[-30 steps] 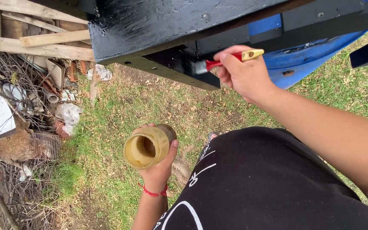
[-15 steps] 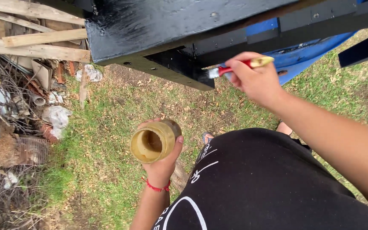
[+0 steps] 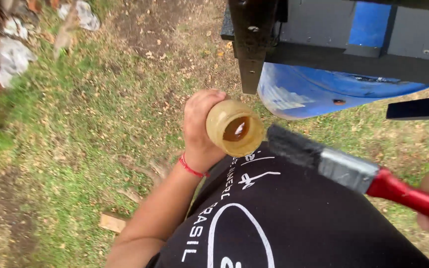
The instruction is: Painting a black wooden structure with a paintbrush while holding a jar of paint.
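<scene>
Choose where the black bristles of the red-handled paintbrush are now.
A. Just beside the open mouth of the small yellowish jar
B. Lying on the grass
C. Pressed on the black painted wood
A: the bristles of the red-handled paintbrush sit beside the mouth of the small yellowish jar, which the left hand holds tilted.

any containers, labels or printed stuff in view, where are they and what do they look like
Jar: held in the left hand, middle of view; round, yellowish, open, brown liquid inside; no label shows.
Blue barrel: lying under the black structure, with a pale, worn label patch.
Shirt print: white lettering and oval outline on black fabric, bottom centre.
</scene>
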